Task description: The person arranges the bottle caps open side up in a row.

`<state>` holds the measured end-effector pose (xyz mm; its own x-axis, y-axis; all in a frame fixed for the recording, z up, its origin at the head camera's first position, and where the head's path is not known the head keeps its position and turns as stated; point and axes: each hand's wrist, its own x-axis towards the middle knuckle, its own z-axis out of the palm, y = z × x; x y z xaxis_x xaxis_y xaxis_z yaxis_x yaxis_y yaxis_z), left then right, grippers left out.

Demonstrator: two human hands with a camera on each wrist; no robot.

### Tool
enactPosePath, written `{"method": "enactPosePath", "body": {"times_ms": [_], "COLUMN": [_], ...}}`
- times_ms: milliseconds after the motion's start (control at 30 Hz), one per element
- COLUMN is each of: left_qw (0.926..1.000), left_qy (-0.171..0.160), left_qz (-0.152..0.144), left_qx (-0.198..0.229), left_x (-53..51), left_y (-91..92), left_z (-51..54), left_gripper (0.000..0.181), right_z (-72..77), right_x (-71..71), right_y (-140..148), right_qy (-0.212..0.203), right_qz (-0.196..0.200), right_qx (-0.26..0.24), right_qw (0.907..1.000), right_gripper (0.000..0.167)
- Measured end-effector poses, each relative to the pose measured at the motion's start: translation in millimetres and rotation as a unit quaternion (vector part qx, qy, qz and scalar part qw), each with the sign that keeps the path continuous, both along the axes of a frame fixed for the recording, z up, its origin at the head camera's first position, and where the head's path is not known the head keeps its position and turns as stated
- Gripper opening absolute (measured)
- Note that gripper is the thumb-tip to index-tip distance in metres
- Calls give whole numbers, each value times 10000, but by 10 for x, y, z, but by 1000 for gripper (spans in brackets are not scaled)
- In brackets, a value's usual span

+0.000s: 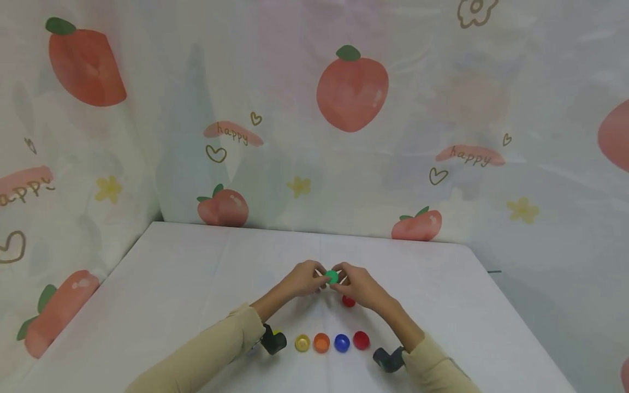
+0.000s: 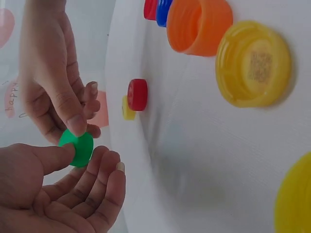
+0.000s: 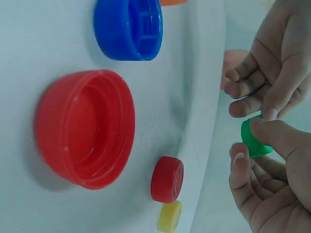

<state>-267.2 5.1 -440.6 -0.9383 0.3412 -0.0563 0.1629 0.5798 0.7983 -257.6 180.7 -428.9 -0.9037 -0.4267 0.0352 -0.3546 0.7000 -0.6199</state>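
Both hands meet above the table at a green bottle cap (image 1: 332, 277). My left hand (image 1: 306, 278) pinches it between thumb and fingers from the left. From the other side, the thumb and fingers of my right hand (image 1: 362, 284) also pinch the cap. In the left wrist view the green cap (image 2: 77, 148) is tilted, its smooth top partly covered by a thumb. Below the right hand lies a red cap (image 1: 348, 301). A small yellow cap (image 3: 169, 217) sits beside that red one in the right wrist view; the right hand seems to hide it from the head camera.
Nearer me, a row of upturned caps lies on the white table (image 1: 417, 305): golden yellow (image 1: 302, 343), orange (image 1: 321, 343), blue (image 1: 342, 343) and red (image 1: 361, 340). Another yellow cap (image 2: 296, 199) is partly hidden by the left wrist camera (image 1: 273, 339). A patterned curtain (image 1: 295, 164) stands behind.
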Motion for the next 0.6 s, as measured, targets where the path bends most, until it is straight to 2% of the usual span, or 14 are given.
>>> {"method": "enactPosePath", "body": {"times_ms": [233,400,600], "left_qw": [9998,9994,9982], "left_qy": [-33,-2,174], "left_qz": [-104,-175,-497], "left_qx": [186,292,297], "left_x": [98,159,267], "left_y": [-79,-138,-212], "left_z": [41,24,11], "left_gripper": [19,20,23], "right_z": [5,18,27], "right_x": [60,130,259], "right_y": [15,16,60], "right_qy": [-42,-61,2], "right_qz": [107,227,583], "right_qx": [-113,-291,-424], "right_qw": [9999,9993,9974], "right_gripper": [23,23,21]}}
